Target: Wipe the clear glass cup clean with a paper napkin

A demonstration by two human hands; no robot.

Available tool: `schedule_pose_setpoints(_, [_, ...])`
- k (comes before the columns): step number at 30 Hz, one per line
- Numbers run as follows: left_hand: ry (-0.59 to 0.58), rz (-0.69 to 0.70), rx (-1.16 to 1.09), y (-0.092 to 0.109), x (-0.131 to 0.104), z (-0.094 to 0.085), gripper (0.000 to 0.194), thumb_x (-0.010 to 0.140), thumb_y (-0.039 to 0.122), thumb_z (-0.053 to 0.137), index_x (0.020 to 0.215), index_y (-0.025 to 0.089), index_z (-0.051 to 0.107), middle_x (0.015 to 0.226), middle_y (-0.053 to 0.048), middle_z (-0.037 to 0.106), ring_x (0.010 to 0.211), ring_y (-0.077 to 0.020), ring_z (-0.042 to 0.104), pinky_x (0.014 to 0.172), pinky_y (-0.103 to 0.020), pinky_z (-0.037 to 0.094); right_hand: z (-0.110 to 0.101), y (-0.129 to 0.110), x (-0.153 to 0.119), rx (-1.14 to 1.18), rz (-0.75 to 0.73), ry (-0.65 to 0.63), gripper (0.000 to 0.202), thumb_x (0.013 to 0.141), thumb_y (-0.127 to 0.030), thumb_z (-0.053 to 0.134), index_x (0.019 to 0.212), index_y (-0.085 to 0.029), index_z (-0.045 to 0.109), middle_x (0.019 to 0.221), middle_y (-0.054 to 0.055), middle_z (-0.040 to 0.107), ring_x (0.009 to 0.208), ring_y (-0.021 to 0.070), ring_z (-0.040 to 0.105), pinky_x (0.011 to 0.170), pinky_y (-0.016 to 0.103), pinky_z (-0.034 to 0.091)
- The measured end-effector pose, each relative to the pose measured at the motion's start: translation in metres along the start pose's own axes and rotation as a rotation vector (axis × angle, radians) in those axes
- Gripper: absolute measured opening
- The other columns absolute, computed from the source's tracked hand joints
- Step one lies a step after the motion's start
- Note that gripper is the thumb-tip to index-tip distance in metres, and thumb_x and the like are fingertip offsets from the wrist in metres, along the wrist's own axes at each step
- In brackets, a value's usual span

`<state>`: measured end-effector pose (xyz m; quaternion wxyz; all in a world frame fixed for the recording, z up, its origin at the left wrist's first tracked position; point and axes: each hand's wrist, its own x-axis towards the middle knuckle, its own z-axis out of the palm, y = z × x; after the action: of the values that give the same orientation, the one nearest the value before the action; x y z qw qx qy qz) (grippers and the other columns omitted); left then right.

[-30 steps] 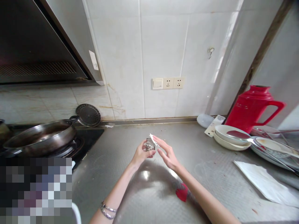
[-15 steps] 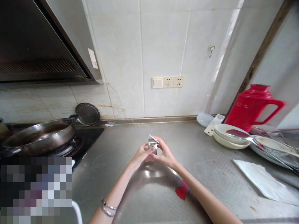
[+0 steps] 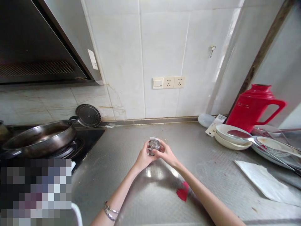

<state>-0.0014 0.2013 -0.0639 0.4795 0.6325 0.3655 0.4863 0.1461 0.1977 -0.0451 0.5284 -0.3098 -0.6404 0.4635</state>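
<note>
Foil-like wad point(image 3: 153, 146), cupped by both hands, steel counter point(image 3: 131, 175)

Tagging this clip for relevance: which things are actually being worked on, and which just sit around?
In hand:
left hand
right hand
small shiny foil packet, held between both

Lying about:
wok
red thermos jug
stacked bowls
white paper sheet
red scrap

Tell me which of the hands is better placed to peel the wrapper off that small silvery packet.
Right, probably. The left hand cups the silvery packet from below and steadies it, while the right hand has fingertips on its upper side, by the white edge.
</note>
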Motion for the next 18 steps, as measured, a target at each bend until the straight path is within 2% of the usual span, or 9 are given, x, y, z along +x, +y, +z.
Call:
schedule_pose_setpoints(5, [0.047, -0.007, -0.046, 0.005, 0.0, 0.001, 0.084, 0.056, 0.025, 0.084, 0.127, 0.019, 0.038, 0.119, -0.014, 0.057, 0.1, -0.0241, 0.063, 0.088, -0.036, 0.05, -0.009, -0.005, -0.001, -0.317, -0.075, -0.023, 0.052, 0.082, -0.04, 0.062, 0.13, -0.024, 0.05, 0.129, 0.01, 0.058, 0.114, 0.0267, 0.059, 0.095, 0.048, 0.049])
schedule_pose_setpoints(9, [0.087, -0.035, -0.061, 0.009, 0.0, 0.001, 0.085, 0.054, 0.025, 0.085, 0.124, 0.019, 0.039, 0.12, -0.013, 0.056, 0.1, -0.0235, 0.062, 0.085, -0.034, 0.05, -0.018, -0.012, -0.003, -0.613, -0.267, -0.009, 0.044, 0.088, -0.038, 0.054, 0.131, -0.028, 0.051, 0.133, 0.008, 0.056, 0.128, 0.0291, 0.045, 0.105, 0.055, 0.037])
schedule_pose_setpoints(14, [0.03, 0.029, -0.044, 0.013, -0.002, 0.004, 0.078, 0.059, 0.025, 0.082, 0.126, 0.022, 0.043, 0.123, -0.011, 0.056, 0.097, -0.0197, 0.061, 0.086, -0.032, 0.049, -0.017, -0.019, -0.006, -0.72, -0.507, -0.13, 0.05, 0.089, -0.031, 0.052, 0.138, -0.028, 0.043, 0.139, 0.007, 0.051, 0.131, 0.0264, 0.043, 0.111, 0.053, 0.03])
schedule_pose_setpoints(18, [0.02, 0.002, -0.065, 0.014, -0.004, 0.007, 0.08, 0.056, 0.02, 0.082, 0.125, 0.021, 0.043, 0.122, -0.011, 0.056, 0.1, -0.022, 0.061, 0.084, -0.033, 0.05, -0.019, -0.017, -0.004, -0.68, -0.438, -0.132, 0.046, 0.092, -0.033, 0.048, 0.138, -0.029, 0.044, 0.137, 0.006, 0.053, 0.127, 0.0259, 0.048, 0.11, 0.056, 0.03])
